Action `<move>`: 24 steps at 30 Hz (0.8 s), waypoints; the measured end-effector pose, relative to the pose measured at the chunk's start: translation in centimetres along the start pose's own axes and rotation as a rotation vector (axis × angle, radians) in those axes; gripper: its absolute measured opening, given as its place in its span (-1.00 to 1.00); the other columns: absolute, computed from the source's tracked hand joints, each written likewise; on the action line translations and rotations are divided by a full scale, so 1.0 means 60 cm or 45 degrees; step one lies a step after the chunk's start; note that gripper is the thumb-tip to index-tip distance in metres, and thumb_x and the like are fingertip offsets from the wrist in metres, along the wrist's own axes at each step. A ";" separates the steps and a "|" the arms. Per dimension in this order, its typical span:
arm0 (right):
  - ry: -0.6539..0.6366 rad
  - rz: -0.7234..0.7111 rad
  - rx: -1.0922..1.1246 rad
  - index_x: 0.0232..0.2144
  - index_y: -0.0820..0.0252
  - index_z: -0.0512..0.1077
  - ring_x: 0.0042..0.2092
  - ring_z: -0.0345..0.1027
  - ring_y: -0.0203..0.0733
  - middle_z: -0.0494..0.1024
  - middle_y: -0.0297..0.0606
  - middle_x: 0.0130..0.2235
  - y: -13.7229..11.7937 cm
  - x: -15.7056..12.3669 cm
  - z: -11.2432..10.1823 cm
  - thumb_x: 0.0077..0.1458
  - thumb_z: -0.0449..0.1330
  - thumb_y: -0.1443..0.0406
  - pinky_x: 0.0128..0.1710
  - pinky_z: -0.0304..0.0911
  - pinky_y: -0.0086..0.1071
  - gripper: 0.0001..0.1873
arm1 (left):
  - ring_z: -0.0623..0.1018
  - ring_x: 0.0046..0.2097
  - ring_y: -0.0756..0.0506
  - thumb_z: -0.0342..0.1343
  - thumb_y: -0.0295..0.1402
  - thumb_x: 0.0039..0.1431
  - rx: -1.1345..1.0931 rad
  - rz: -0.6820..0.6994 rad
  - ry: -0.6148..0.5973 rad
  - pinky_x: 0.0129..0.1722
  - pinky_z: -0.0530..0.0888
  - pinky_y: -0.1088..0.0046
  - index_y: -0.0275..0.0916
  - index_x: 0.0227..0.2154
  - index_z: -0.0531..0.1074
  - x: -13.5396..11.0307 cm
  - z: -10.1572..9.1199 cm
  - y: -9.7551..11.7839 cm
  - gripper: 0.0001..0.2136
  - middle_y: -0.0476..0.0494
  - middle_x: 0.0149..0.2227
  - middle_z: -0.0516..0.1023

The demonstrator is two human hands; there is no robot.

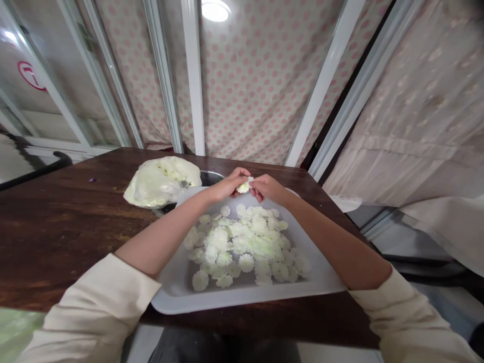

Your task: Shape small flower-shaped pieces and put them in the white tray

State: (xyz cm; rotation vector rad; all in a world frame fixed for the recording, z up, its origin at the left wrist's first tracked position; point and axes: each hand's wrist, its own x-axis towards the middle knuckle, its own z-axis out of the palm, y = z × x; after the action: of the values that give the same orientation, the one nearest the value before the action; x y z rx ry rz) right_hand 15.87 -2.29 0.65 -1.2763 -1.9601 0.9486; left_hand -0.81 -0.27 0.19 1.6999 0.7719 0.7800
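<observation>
Clock reference: 12 is straight ahead of me.

My left hand and right hand are raised together over the far edge of the tray, fingers curled and closed. Between them I pinch a flower-shaped white slice: it lies at 3 o'clock from my left hand and 9 o'clock from my right, touching the fingers of both.

Below, the grey-white plastic tray sits on the dark wood tabletop. Its far edge passes under my wrists. A heap of similar scalloped slices covers its middle, at about 6 o'clock from my hands, and some are stacked, with a pale green tint toward the centre.

At 9 o'clock from my left hand, just beside it, a clear plastic bag holding a pale green-white mass rests over a steel bowl. The bowl's rim shows behind my left hand. Cream sleeves cover both my forearms up to mid-arm.
</observation>
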 end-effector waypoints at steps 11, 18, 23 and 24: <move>0.065 -0.094 -0.069 -0.68 0.23 0.27 -0.72 0.12 -0.39 0.21 -0.41 -0.81 0.015 0.004 -0.013 0.15 -0.09 0.11 -0.59 0.08 -0.48 -0.53 | 0.12 -0.54 0.11 -0.08 -0.38 0.08 0.016 0.171 0.044 -0.60 0.12 0.66 -0.15 -0.36 0.02 0.000 -0.003 0.004 -0.86 0.11 -0.49 0.08; 0.004 -0.154 -0.139 -0.61 0.22 0.28 -0.69 0.15 -0.38 0.20 -0.45 -0.77 0.011 -0.001 0.003 0.15 -0.13 -0.06 -0.58 0.11 -0.48 -0.45 | 0.15 -0.57 0.11 -0.12 -0.41 0.11 0.047 0.257 -0.048 -0.62 0.10 0.66 -0.15 -0.34 0.02 0.005 -0.006 -0.003 -0.88 0.13 -0.53 0.15; 0.006 -0.225 -0.127 -0.53 0.21 0.21 -0.64 0.19 -0.40 0.28 -0.44 -0.68 0.012 -0.002 0.015 0.14 -0.06 -0.04 -0.59 0.10 -0.50 -0.54 | 0.13 -0.61 0.12 -0.07 -0.33 0.14 -0.022 0.198 0.027 -0.63 0.09 0.65 -0.16 -0.33 0.03 0.004 0.001 -0.005 -0.85 0.16 -0.55 0.14; 0.011 -0.232 -0.090 -0.52 0.20 0.19 -0.63 0.20 -0.41 0.29 -0.44 -0.65 0.013 -0.001 0.016 0.14 -0.05 -0.04 -0.60 0.10 -0.50 -0.56 | 0.15 -0.61 0.12 -0.06 -0.32 0.14 -0.057 0.172 0.045 -0.63 0.10 0.64 -0.16 -0.32 0.03 0.005 0.002 -0.006 -0.84 0.16 -0.56 0.15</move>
State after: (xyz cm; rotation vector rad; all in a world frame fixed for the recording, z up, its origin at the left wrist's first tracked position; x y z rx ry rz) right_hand 15.52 -2.34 -0.53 -1.1151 -2.0792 0.7890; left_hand -0.56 -0.02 -0.13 1.7149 0.6634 0.9155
